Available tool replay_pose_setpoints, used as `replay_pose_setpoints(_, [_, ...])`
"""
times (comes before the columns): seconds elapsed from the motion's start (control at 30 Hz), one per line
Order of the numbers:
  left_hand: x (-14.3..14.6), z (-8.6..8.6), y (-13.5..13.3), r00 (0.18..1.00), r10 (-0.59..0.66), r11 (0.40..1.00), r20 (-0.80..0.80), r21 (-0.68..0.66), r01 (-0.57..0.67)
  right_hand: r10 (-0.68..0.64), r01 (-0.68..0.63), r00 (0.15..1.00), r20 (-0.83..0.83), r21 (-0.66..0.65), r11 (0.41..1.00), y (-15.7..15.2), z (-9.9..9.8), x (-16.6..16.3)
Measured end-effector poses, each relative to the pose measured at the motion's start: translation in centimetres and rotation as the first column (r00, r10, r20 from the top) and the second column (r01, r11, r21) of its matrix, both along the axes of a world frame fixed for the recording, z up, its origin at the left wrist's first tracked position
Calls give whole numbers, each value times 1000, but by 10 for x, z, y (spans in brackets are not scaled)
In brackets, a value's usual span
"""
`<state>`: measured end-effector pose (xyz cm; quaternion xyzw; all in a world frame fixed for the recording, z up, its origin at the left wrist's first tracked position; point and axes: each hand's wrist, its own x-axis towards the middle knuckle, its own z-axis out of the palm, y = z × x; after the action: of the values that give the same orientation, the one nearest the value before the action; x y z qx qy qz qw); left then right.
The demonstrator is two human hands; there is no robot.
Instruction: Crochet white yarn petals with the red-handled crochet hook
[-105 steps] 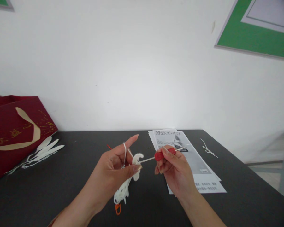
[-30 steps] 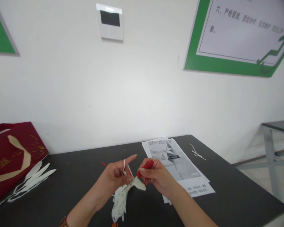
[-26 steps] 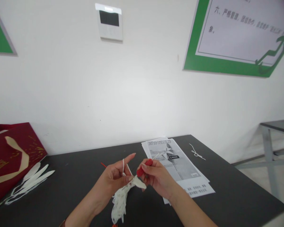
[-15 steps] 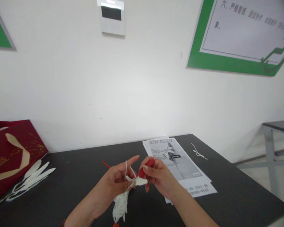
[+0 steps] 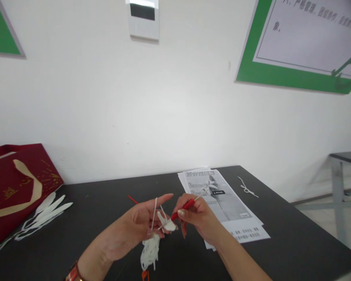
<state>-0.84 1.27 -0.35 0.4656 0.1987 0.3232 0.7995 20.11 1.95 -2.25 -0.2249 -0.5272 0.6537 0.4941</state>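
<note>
My right hand (image 5: 194, 214) grips a crochet hook (image 5: 183, 208) by its red handle, the shaft slanting down left into the white work. In my left hand (image 5: 137, 218) is a small white crocheted piece (image 5: 169, 225), pinched by the fingers. That hand's index finger points out to the right, with a strand of white yarn (image 5: 153, 214) looped over it. Below the left hand hangs a loose bundle of white yarn (image 5: 150, 253). The fingers partly hide the crocheted piece, so the stitch at the hook tip cannot be made out.
Several white crocheted petals (image 5: 51, 210) with long tails lie by a dark red gift bag (image 5: 14, 183) at the left. Printed sheets (image 5: 231, 201) rest behind my right hand, near a short white yarn scrap (image 5: 246, 189). An orange object (image 5: 145, 275) sits at the front edge.
The hook has turned in my right hand so its shaft now shows. My left hand has rolled more open, and the crocheted piece is tilted differently. The view has shifted slightly left.
</note>
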Motion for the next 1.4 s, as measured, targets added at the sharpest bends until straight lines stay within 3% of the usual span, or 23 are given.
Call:
replay_pose_setpoints(0.17, [13,0,-6,958,194,980,-210,91,-178,-35,30,987,158,35,999,-2,2,-2])
replay_pose_setpoints(0.27, [21,-4,-8,924,283,957,-257,135,-256,-55,50,979,198,29,998,-3,0,-3])
replay_pose_setpoints(0.4, [25,-9,-8,897,369,920,-244,234,-315,-56,62,992,109,-47,997,-4,-3,-6])
replay_pose_setpoints(0.6, [27,-7,-14,794,567,788,-218,424,-446,-117,107,992,-49,-176,978,-6,1,-10])
replay_pose_setpoints(0.9, [33,-17,-21,702,712,658,-17,363,-659,-140,53,965,-221,-356,933,-8,4,-15])
replay_pose_setpoints(1.27, [47,-14,-28,579,813,556,65,211,-804,-116,13,953,-280,-346,938,-12,2,-16])
replay_pose_setpoints(1.4, [50,-23,-30,507,854,465,115,265,-844,-85,-54,932,-352,-367,929,-13,-2,-20])
